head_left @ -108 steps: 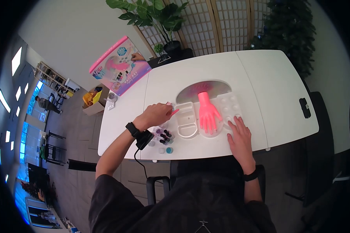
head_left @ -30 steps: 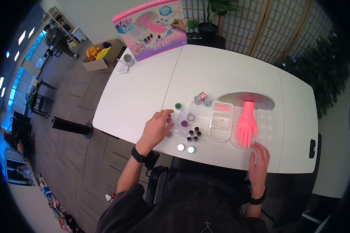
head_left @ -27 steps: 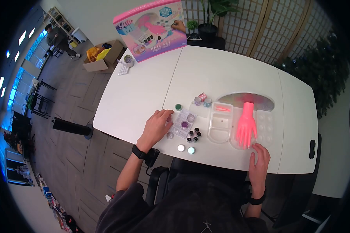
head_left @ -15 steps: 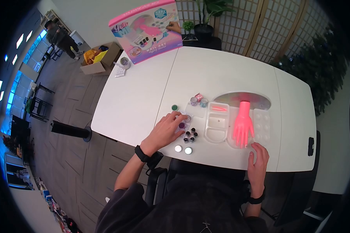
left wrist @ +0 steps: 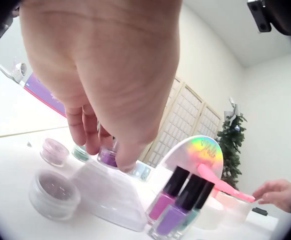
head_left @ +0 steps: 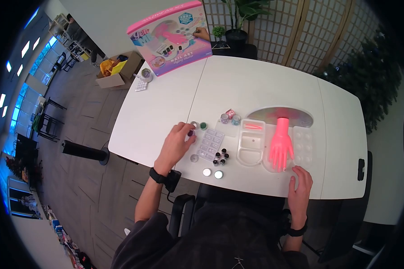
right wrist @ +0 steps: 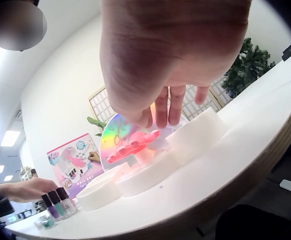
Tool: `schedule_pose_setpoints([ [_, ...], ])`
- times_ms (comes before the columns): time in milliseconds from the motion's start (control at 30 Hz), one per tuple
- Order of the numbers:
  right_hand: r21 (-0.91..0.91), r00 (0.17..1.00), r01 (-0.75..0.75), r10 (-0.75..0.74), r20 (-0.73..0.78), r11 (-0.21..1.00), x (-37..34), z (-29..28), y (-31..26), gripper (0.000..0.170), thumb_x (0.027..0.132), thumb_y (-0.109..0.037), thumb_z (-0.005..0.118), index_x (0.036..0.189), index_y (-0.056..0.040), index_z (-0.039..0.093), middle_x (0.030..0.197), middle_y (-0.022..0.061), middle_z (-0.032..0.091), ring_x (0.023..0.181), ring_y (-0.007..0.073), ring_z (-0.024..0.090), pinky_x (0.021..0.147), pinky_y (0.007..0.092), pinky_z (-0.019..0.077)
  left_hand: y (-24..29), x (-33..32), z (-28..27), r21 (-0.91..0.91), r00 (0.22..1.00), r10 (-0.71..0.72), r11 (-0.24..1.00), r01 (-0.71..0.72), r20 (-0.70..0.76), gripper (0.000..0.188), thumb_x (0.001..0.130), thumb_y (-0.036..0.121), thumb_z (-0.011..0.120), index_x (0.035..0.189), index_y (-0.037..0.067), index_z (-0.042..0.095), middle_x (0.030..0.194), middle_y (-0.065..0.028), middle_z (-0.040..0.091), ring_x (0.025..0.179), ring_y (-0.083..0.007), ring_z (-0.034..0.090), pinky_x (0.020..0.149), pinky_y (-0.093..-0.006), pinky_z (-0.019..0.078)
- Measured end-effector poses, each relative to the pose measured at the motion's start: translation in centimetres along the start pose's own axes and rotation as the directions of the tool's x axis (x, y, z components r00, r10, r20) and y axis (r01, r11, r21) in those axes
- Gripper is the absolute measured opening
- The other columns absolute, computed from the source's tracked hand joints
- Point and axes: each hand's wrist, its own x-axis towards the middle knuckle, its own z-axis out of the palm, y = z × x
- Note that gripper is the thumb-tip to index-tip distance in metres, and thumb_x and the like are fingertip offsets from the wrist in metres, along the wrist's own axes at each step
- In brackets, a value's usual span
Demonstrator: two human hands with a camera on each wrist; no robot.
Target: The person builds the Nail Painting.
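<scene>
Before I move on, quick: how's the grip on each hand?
Left hand: closed, fingers and thumb pinching a small purple pot.
Right hand: open, fingers relaxed, near the pink model hand.

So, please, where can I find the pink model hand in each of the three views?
Head view: pink model hand, right of centre.
Left wrist view: pink model hand, lower right.
Right wrist view: pink model hand, just below centre.
Shared landmark: the rounded shiny panel behind it.
</scene>
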Motion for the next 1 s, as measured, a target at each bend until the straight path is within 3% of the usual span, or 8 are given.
schedule_pose_setpoints([
  [200,0.024,1.0,0.023,-0.023,-0.013,0.999,0.2,0.5,0.2,0.028,0.103,-0.003,0.063,0.131,-0.0025,0.068,0.139,0.014,0.066,0.133,0.0359,0.058,0.12,0.0466,0.0397,-4.0,1.3,0.5,0.026,0.996,-0.092,0.995,0.092,0.011,0.035,0.095,0.011,0.077,0.129,0.004,0.07,0.114,-0.0162,0.07,0.107,-0.0362,0.068,0.093,-0.0464,0.057],
  [267,0.008,0.999,0.025,-0.025,-0.025,1.0,0.1,0.2,0.1,0.027,0.105,-0.004,0.062,0.131,-0.003,0.068,0.14,0.0141,0.067,0.136,0.0354,0.057,0.12,0.0454,0.0403,-3.6,1.7,0.7,-0.018,0.992,-0.107,0.994,0.109,0.066,0.038,0.095,0.012,0.077,0.131,0.004,0.069,0.114,-0.0169,0.07,0.107,-0.0369,0.068,0.094,-0.047,0.0566],
  [467,-0.018,1.0,-0.005,0.005,-0.024,1.0,-0.4,-0.3,0.4,0.028,0.104,-0.002,0.062,0.131,-0.0033,0.068,0.14,0.0138,0.066,0.136,0.0353,0.057,0.12,0.0451,0.0402,-0.2,0.3,0.0,0.153,0.994,-0.085,0.984,0.094,-0.067,0.053,0.094,0.018,0.082,0.142,0.007,0.064,0.128,-0.0156,0.068,0.122,-0.0364,0.062,0.106,-0.0466,0.0506],
  [533,0.012,1.0,0.003,-0.002,-0.014,1.0,-0.4,-0.2,0.6,0.029,0.102,-0.002,0.064,0.132,-0.0021,0.067,0.139,0.014,0.066,0.132,0.0383,0.056,0.121,0.0493,0.0388,1.3,-0.5,-0.1,0.047,0.968,0.054,0.997,-0.067,0.245,0.063,0.091,0.022,0.085,0.148,0.01,0.061,0.141,-0.0148,0.063,0.132,-0.0371,0.057,0.113,-0.0497,0.0453],
  [567,0.013,1.0,0.009,-0.009,-0.01,1.0,-0.3,-0.2,0.6,0.029,0.102,-0.002,0.064,0.132,-0.0021,0.067,0.139,0.014,0.066,0.132,0.0383,0.056,0.121,0.0493,0.0388,1.4,-0.9,0.3,0.057,0.93,0.144,0.983,-0.173,0.339,0.08,0.088,0.025,0.089,0.158,0.014,0.052,0.162,-0.0154,0.05,0.147,-0.0397,0.046,0.122,-0.0553,0.0367],
  [633,0.028,1.0,-0.004,0.004,-0.003,1.0,-0.2,-0.3,0.4,0.03,0.102,-0.002,0.064,0.132,-0.0021,0.067,0.139,0.0142,0.066,0.132,0.0383,0.056,0.12,0.0494,0.0388,2.4,-0.9,0.6,0.121,0.879,0.12,0.973,-0.196,0.461,0.098,0.085,0.028,0.091,0.168,0.018,0.039,0.176,-0.0149,0.033,0.161,-0.0425,0.029,0.129,-0.0591,0.0289],
  [833,0.0,0.999,0.03,-0.03,-0.026,1.0,0.1,-0.6,-0.2,0.03,0.103,-0.001,0.062,0.132,-0.0022,0.067,0.139,0.0146,0.067,0.135,0.0356,0.057,0.119,0.0453,0.0406,2.8,1.8,0.4,0.267,0.803,0.029,0.935,-0.232,0.595,0.126,0.079,0.028,0.096,0.175,0.024,0.016,0.179,-0.0139,0.027,0.166,-0.0432,0.017,0.135,-0.0642,0.0145],
  [1000,-0.01,0.998,0.038,-0.039,-0.045,0.999,-0.2,-0.6,0.2,0.03,0.103,-0.002,0.062,0.132,-0.0024,0.067,0.138,0.0144,0.067,0.134,0.0353,0.058,0.119,0.0456,0.0401,2.9,2.8,0.7,0.281,0.769,0.053,0.913,-0.296,0.637,0.129,0.077,0.026,0.097,0.175,0.022,0.014,0.175,-0.0145,0.033,0.166,-0.0434,0.018,0.136,-0.0655,0.0115],
])
